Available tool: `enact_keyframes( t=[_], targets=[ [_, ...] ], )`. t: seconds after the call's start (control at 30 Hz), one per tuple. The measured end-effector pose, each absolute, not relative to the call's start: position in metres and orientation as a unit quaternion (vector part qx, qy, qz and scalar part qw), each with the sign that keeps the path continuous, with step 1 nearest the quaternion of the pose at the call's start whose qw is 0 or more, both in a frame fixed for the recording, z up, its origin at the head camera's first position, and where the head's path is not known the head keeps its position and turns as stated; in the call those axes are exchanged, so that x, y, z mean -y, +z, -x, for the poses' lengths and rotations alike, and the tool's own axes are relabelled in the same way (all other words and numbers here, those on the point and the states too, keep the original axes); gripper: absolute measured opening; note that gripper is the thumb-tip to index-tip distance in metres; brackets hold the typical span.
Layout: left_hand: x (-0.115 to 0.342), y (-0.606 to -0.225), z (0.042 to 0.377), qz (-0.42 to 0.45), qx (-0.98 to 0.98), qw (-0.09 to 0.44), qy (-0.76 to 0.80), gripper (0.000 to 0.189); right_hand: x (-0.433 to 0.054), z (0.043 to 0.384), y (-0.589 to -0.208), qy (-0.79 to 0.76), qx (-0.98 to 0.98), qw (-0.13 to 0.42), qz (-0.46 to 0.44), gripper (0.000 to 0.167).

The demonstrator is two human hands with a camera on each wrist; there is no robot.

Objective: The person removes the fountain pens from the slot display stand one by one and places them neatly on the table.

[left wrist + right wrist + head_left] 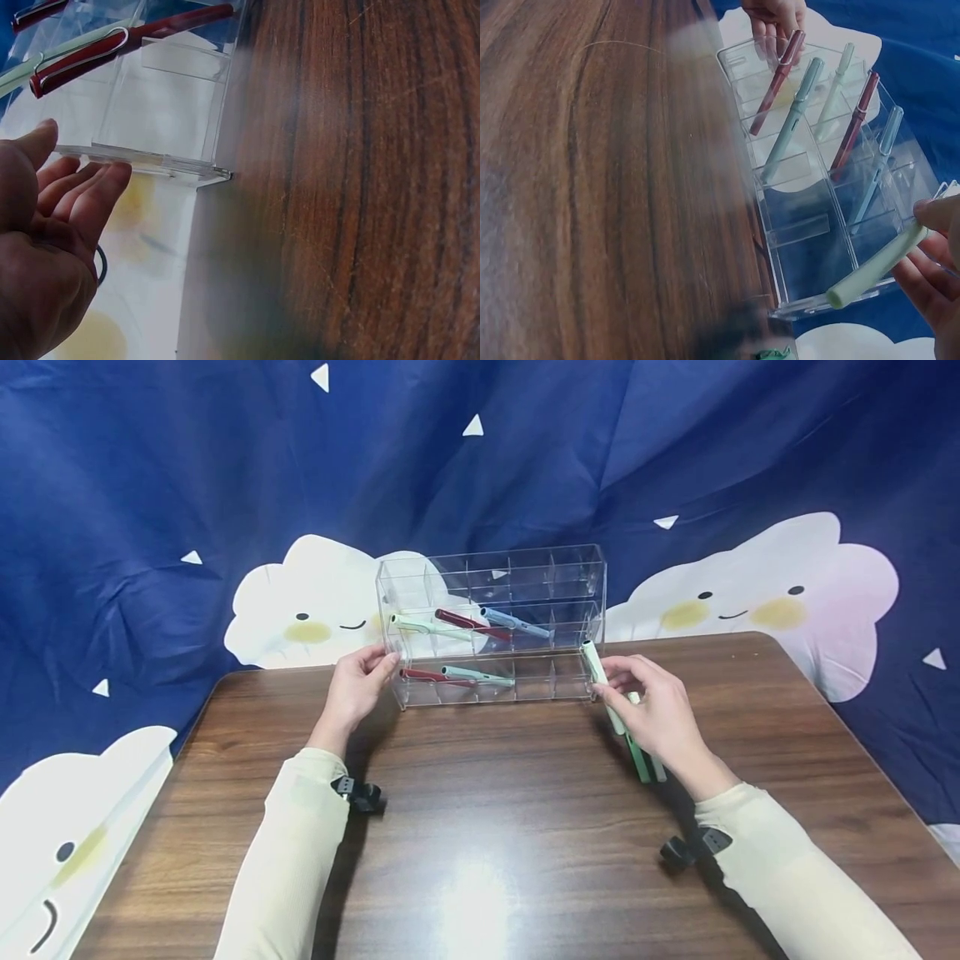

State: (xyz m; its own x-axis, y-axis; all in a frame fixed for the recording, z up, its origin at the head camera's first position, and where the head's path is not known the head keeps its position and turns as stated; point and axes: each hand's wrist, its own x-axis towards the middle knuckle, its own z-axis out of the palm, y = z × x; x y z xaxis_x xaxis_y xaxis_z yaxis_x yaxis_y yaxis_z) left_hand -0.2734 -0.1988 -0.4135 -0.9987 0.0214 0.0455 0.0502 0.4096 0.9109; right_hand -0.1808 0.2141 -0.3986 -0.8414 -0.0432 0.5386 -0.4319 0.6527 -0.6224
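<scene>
A clear acrylic pen stand point(532, 668) with tiers of compartments stands at the table's back. My left hand point(357, 687) holds its left side wall, thumb at the front edge and fingers along the outside. Near the stand's right end, my right hand point(654, 706) pinches a pale green pen point(877, 266) between thumb and fingers; the pen is tilted, clip end up. The lower tier holds a dark red pen point(427, 675) and a light teal pen point(480, 677). In the tier above lie a pale green pen point(423, 626), another dark red pen point(472, 624) and a blue pen point(517, 622).
On the wooden table point(480, 827), a green pen point(638, 760) and a greyish pen point(658, 768) lie partly hidden beneath my right hand. A dark blue curtain point(480, 468) with cloud prints hangs just behind the table. Both wrists carry small black cameras.
</scene>
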Motion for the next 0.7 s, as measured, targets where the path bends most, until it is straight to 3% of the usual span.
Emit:
enact_keyframes(
  t=[0.7],
  targets=[
    [0.199,-0.412,0.272,0.018,0.842,0.003,-0.539,0.05,-0.24,0.171,-0.405,0.412,0.873,0.244,-0.087,0.028]
  ],
)
